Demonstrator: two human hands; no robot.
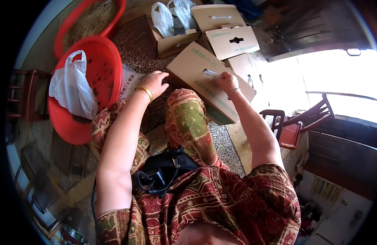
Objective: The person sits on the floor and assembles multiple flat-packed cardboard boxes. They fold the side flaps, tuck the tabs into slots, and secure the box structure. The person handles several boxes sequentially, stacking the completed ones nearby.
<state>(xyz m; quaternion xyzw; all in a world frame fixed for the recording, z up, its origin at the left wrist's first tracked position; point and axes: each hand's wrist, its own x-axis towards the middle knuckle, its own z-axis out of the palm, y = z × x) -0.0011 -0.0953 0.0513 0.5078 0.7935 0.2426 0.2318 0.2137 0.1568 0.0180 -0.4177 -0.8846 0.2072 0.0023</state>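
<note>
Under the right hand point(226, 81), a tilted cardboard box point(196, 67); left hand point(154, 83) beside it.

My dress point(221, 200): red-maroon print with cream and green patterns, short sleeves. Gold bangle point(145, 92) on left wrist, thin silver bracelet point(234, 91) on right. Black strapped pouch point(164, 171) with cable in my lap.

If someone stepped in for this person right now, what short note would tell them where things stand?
Left hand: resting at the left corner of the cardboard box, fingers curled; a grip cannot be made out.
Right hand: on the box top by its handle slot, pinching something small; too small to tell what.
The box lies in front of the knees, flaps closed.
Nearby: red basin with a white plastic bag; more boxes behind.
Done and left: unclear.
</note>
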